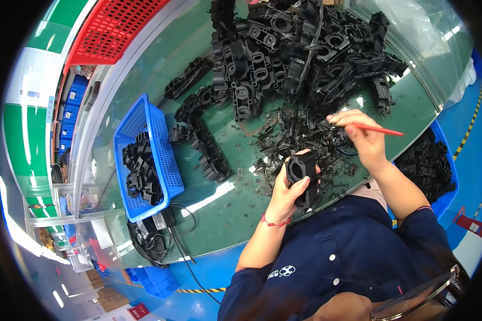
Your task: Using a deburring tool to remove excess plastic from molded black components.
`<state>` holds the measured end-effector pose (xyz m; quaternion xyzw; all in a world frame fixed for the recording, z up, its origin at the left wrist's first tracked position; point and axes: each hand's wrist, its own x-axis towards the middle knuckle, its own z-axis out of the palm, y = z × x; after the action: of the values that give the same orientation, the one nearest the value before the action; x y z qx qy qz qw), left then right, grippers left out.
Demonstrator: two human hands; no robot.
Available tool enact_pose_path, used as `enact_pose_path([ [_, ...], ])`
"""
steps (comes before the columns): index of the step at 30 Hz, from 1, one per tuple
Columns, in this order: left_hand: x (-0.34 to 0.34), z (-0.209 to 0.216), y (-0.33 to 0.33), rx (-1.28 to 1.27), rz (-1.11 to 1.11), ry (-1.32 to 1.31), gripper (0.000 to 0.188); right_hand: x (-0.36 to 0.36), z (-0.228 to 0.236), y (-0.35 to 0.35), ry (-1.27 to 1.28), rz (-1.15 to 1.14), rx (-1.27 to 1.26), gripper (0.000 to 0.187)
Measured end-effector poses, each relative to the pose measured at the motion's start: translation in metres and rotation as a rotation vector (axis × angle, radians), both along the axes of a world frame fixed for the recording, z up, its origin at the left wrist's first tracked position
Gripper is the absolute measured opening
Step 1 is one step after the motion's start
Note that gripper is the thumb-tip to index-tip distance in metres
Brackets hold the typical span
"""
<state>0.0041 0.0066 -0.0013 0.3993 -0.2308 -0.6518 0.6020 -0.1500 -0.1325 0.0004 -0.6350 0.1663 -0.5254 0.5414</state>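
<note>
Green tabletop (227,230), glossy, above a blue floor (193,307): our work surface. Left hand (284,193), ours: fingers and thumb wrapped round one black moulded part (306,165), its round opening facing us, over the table's near edge. Right hand (366,142), ours: thumb and fingers pinching a slim red tool (380,129), apart from the part. Just beyond both, we list loose black scraps (281,140), scattered; behind them, a large heap of black mouldings (257,67). At left, one blue perforated basket (171,174), holding further black pieces (140,174); near it, a black cable (181,247). Beside the table, right, we record a blue bin (451,155) of black parts; upper left, a red perforated crate (104,40).
</note>
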Motion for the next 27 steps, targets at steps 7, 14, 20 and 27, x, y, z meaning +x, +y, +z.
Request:
enact_pose_path([
  [7, 0.000, 0.000, 0.002, -0.040, -0.018, -0.026, 0.062, -0.005, 0.011, 0.004, 0.335, 0.367, 0.063, 0.018],
  [14, 0.004, -0.001, 0.005, -0.062, -0.033, -0.108, 0.053, -0.004, 0.017, 0.003, 0.411, 0.406, 0.002, 0.015],
  [20, 0.004, 0.001, 0.007, -0.057, -0.036, -0.160, 0.051, -0.006, 0.018, 0.000, 0.446, 0.400, -0.052, 0.012],
  [27, 0.003, 0.005, 0.006, -0.051, -0.042, -0.166, 0.049, -0.005, 0.015, 0.000, 0.440, 0.384, -0.190, 0.011],
])
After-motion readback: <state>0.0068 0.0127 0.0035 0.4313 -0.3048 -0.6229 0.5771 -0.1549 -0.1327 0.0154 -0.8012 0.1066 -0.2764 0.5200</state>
